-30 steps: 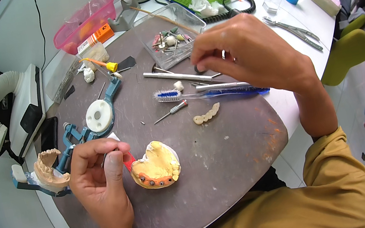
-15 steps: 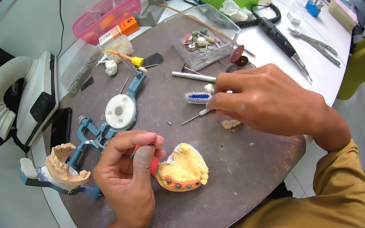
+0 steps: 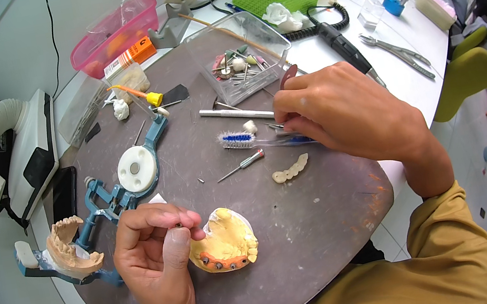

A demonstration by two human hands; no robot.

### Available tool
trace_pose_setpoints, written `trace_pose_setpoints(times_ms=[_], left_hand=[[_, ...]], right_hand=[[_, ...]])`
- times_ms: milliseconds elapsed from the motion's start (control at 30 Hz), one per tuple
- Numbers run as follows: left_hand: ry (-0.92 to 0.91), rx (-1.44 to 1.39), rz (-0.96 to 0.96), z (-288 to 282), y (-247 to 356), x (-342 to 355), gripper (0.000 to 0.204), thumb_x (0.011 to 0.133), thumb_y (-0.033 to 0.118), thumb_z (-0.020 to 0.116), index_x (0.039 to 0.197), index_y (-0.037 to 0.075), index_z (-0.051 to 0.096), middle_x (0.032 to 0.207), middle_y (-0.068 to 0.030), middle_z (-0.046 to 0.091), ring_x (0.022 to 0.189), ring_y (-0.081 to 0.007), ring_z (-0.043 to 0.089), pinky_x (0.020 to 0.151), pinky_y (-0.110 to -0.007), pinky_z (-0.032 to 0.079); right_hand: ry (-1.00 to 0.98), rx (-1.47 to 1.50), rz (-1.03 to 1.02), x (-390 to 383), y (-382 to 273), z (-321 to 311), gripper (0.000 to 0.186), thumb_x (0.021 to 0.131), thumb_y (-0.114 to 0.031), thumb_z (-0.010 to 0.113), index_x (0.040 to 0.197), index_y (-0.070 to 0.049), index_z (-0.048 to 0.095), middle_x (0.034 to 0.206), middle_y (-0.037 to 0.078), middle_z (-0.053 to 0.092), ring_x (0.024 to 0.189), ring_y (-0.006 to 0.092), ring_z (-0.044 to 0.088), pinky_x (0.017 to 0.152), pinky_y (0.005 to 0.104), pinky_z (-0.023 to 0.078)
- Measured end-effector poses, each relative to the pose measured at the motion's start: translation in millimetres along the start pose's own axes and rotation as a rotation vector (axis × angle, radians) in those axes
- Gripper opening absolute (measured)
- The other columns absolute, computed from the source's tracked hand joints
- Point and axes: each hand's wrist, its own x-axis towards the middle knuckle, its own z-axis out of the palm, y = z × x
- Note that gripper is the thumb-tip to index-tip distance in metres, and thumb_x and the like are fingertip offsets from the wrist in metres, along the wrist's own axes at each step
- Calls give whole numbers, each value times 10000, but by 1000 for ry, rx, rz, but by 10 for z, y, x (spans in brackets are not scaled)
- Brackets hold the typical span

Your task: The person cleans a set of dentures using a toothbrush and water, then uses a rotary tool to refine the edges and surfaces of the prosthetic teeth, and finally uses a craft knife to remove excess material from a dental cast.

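My left hand (image 3: 155, 252) is closed, thumb against fingertips, on a tiny dark piece too small to name. Just right of it sits a yellow plaster dental model (image 3: 221, 219) with an orange gum strip and several metal implant fittings. My right hand (image 3: 347, 113) reaches over the tools farther right, fingers bent together; what they grip is hidden. By its fingertips lie a thin metal tool (image 3: 274, 126) and a toothbrush (image 3: 237, 140) with blue-and-white bristles. A small screwdriver (image 3: 250, 160) lies apart from both hands. Nearer me rests a tooth-coloured dental bridge (image 3: 291, 169).
A blue articulator (image 3: 149, 159) bearing a beige tooth model (image 3: 70, 247) stands on the left. Behind are a clear box of burs (image 3: 241, 64), a metal rod (image 3: 235, 113), a black handpiece (image 3: 346, 49) and pliers (image 3: 399, 53). A white suction unit (image 3: 28, 151) stands far left.
The view has shifted. My right hand has moved away from the screwdriver's handle, uncovering it and the dental bridge. The red piece beside my left hand no longer shows.
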Motion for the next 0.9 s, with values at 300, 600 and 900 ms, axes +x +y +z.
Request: trace_pose_setpoints(times_ms=[300,600,900], left_hand=[[17,-106,-112,-26,-1,-13,123,955,8,631,1058,8,564,954,-121,678,926,-180,687,828,-308,559],[1,-65,-92,-36,-15,-22,102,974,40,636,1063,-1,609,958,-110,691,928,-167,690,832,-298,558],[-6,-54,-133,-6,15,-8,94,968,44,637,1047,-7,627,975,-98,683,923,-156,696,841,-289,564]], right_hand=[[5,-205,62,55,-11,33,93,866,-123,696,907,-45,665,870,105,677,797,315,669,713,421,515],[289,235,48,35,-78,-87,244,784,-31,724,1022,-24,673,822,50,649,719,146,652,667,268,544],[250,1044,-206,66,-463,152,172,858,54,697,1013,61,621,943,136,698,829,151,688,748,269,562]])
